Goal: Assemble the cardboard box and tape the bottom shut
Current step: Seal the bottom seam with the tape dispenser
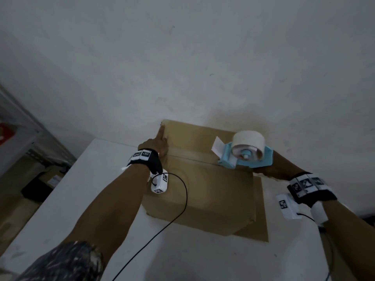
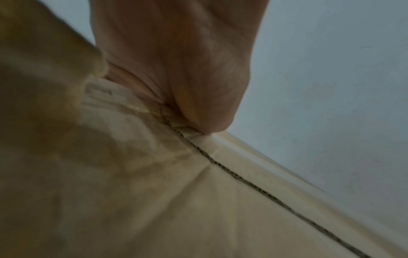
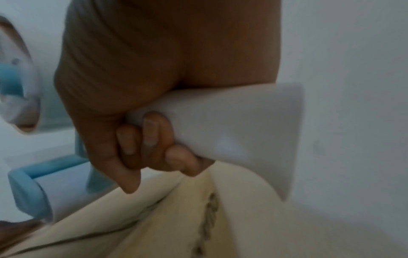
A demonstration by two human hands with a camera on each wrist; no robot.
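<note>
A brown cardboard box (image 1: 203, 189) lies on the white table (image 1: 81, 199) with its closed flaps up, and the seam (image 1: 192, 158) runs across the top. My left hand (image 1: 157, 145) presses on the box's left edge at the seam's end, index finger straight along the edge. In the left wrist view my palm (image 2: 176, 69) bears down on the seam (image 2: 253, 185). My right hand (image 1: 272, 169) grips the handle (image 3: 232, 125) of a light blue tape dispenser (image 1: 245, 157) with a white roll (image 1: 248, 142). The dispenser sits on the seam near the box's right edge.
The box stands close to a white wall (image 1: 182, 57) behind the table. A flat cardboard piece (image 1: 261, 220) sticks out on the table at the box's right side. A metal shelf (image 1: 20, 138) stands to the left. A black cable (image 1: 182, 199) hangs over the box.
</note>
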